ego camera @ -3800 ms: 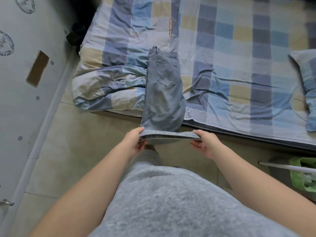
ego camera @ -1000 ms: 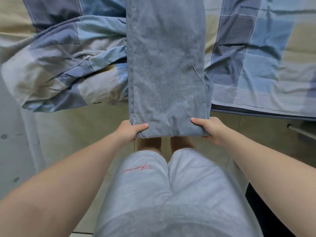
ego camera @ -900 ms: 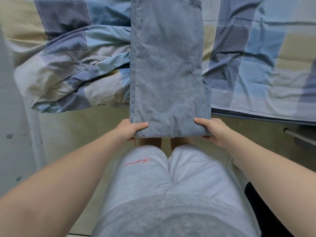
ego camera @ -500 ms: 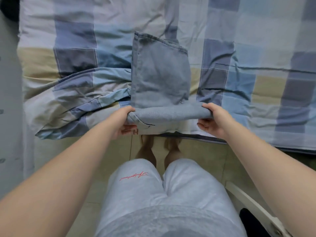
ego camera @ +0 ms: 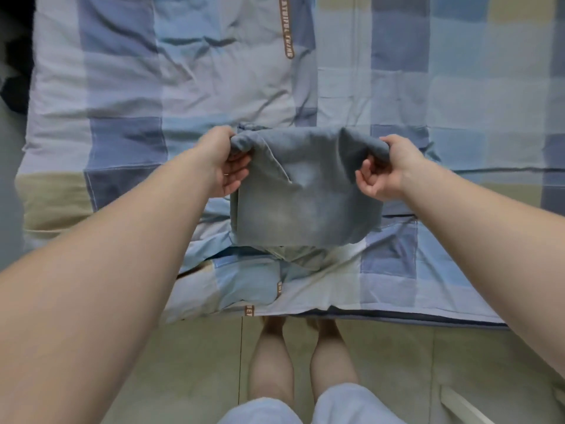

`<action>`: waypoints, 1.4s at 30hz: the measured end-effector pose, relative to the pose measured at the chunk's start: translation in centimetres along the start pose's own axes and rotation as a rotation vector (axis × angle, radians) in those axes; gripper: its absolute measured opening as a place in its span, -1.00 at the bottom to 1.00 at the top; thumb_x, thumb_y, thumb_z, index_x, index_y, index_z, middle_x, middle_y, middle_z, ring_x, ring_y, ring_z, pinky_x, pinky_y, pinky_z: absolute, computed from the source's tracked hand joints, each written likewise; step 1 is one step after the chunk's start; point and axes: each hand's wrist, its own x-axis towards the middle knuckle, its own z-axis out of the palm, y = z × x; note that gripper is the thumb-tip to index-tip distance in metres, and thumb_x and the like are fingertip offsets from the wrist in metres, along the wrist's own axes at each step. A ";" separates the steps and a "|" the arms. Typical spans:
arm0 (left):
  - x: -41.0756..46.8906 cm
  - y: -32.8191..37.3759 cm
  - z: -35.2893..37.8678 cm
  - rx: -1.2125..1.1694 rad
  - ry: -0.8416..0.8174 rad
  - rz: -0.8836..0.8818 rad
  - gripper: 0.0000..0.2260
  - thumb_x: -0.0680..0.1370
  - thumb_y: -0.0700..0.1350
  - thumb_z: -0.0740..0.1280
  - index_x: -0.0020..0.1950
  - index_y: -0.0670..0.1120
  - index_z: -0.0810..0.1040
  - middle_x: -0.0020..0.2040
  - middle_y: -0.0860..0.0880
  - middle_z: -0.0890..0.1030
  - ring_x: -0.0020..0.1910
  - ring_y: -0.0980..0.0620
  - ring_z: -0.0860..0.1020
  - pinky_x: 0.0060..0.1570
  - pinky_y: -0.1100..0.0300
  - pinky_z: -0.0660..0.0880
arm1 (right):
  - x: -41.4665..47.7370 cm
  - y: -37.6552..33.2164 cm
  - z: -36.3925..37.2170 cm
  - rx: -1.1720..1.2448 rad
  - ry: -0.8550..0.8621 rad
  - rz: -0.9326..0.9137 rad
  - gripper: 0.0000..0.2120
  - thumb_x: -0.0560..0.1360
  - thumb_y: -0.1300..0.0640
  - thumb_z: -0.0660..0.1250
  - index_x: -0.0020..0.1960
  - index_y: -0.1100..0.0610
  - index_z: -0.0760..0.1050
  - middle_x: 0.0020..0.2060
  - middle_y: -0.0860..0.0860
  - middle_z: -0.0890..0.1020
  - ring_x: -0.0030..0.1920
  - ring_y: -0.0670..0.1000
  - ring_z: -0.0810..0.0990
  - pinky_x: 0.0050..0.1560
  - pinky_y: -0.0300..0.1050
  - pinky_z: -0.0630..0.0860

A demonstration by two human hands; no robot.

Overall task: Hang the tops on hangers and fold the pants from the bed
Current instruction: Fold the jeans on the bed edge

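A person standing at the near edge of a bed (ego camera: 428,321) holds a folded pair of jeans (ego camera: 302,197) over its checked cover (ego camera: 122,87). The left hand (ego camera: 224,163) grips the far left corner of the denim bundle, thumb over the top of the fold and fingers curled beneath it. The right hand (ego camera: 386,169) grips the far right corner in the same way, its fingers curled in towards the palm under the cloth. Both bare forearms reach in from the near corners of the scene, and the two hands are level with one another, the bundle stretched between them.

The jeans, pale blue-grey and doubled over into a rough rectangle, are in the middle of the scene, above the near half of the bed. The far edge is bunched and raised in the hands. The near edge drops to a rumpled ridge of the cover, though whether it rests there cannot be told.

The cover is a patchwork of blue, white and beige squares, creased at the far left. A brown label (ego camera: 287,32) with lettering runs along it at the far middle. Near the bed, the person's bare legs (ego camera: 269,362) stand on a pale tiled floor (ego camera: 183,362), with light shorts (ego camera: 351,405) at the bottom edge. A white bar (ego camera: 461,405) shows at the near right.
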 end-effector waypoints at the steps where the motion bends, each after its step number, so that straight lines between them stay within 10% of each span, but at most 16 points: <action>1: 0.8 0.9 0.5 -0.040 0.000 0.026 -0.76 0.54 0.06 0.18 -0.27 0.01 0.48 -0.30 0.08 0.60 -0.21 0.06 0.52 -0.09 0.17 0.39 | 0.9 -0.6 0.8 0.015 -0.016 -0.014 -0.77 0.55 -0.04 0.26 -0.18 0.09 0.49 -0.40 -0.05 0.52 -0.43 -0.04 0.56 -0.21 -0.13 0.55; 6: 5.4 1.8 3.6 0.016 0.102 0.273 -0.82 0.58 0.02 0.26 0.00 -0.04 0.60 -0.09 -0.08 0.65 -0.28 0.04 0.51 -0.22 0.18 0.39 | 5.9 -0.6 3.1 -0.239 -0.175 -0.122 -0.69 0.61 -0.16 0.21 0.15 0.01 0.55 0.14 -0.06 0.61 0.20 0.05 0.56 0.14 0.04 0.46; 8: 7.8 -0.3 4.6 0.351 0.202 0.492 -0.63 0.58 0.06 0.33 0.33 -0.06 0.56 0.26 -0.12 0.60 0.11 0.00 0.56 0.11 0.13 0.47 | 7.6 0.8 3.3 -0.460 -0.183 -0.220 -0.68 0.62 -0.15 0.23 0.31 -0.08 0.49 0.21 -0.18 0.53 0.33 -0.01 0.44 0.22 0.03 0.35; 11: 9.2 -4.3 5.4 0.926 0.303 0.683 -0.39 0.50 0.25 0.35 0.52 0.16 0.32 0.60 0.04 0.20 0.56 -0.04 0.16 0.46 -0.10 0.17 | 10.0 3.6 2.9 -0.793 -0.202 -0.438 -0.53 0.63 -0.10 0.26 0.51 -0.06 0.35 0.44 -0.16 0.41 0.46 -0.07 0.33 0.36 -0.15 0.22; 15: 9.9 -8.1 5.5 1.043 0.444 0.730 -0.11 0.44 0.27 0.42 0.62 0.21 -0.04 0.65 0.07 -0.15 0.60 -0.11 -0.02 0.50 -0.13 0.09 | 12.1 6.8 0.8 -1.173 -0.220 -0.555 -0.43 0.64 -0.08 0.25 0.60 -0.08 0.18 0.63 -0.03 0.07 0.61 -0.01 0.05 0.57 -0.07 -0.02; 20: 10.7 -8.2 5.2 0.607 0.437 0.542 0.14 0.34 0.25 0.54 0.63 0.10 -0.20 0.63 -0.09 0.04 0.53 -0.19 0.24 0.45 -0.16 0.26 | 13.6 6.9 -1.9 -1.247 0.037 -0.585 -0.29 0.58 -0.24 0.23 0.62 -0.20 -0.02 0.63 -0.09 0.00 0.61 0.05 -0.02 0.54 0.19 -0.03; 26: 13.3 -6.6 4.9 0.517 0.424 0.369 0.17 0.24 0.42 0.50 0.62 -0.01 -0.04 0.56 -0.12 0.28 0.51 -0.11 0.31 0.43 -0.10 0.31 | 16.7 6.7 -3.3 -1.078 -0.076 -0.528 -0.02 0.48 -0.25 0.40 0.64 -0.09 -0.17 0.63 -0.03 -0.03 0.62 0.04 -0.04 0.60 0.12 -0.03; 33: 14.6 -5.8 3.5 0.451 0.254 0.359 -0.17 0.29 0.26 0.59 0.41 -0.10 0.38 0.35 -0.05 0.55 0.32 -0.08 0.52 0.37 -0.02 0.42 | 17.7 5.8 -3.5 -0.637 -0.177 -0.357 -0.24 0.36 -0.12 0.58 0.44 0.01 0.33 0.23 -0.09 0.60 0.17 -0.09 0.61 0.12 -0.16 0.53; 42: 12.0 -7.3 3.1 0.295 0.077 0.291 -0.47 0.37 0.06 0.60 0.28 -0.06 0.60 0.02 0.13 0.67 -0.05 0.18 0.62 -0.06 0.28 0.50 | 14.8 5.2 -5.2 -0.554 -0.407 0.104 -0.66 0.24 -0.10 0.55 -0.08 0.07 0.74 -0.05 0.07 0.75 -0.12 0.04 0.75 -0.25 -0.10 0.65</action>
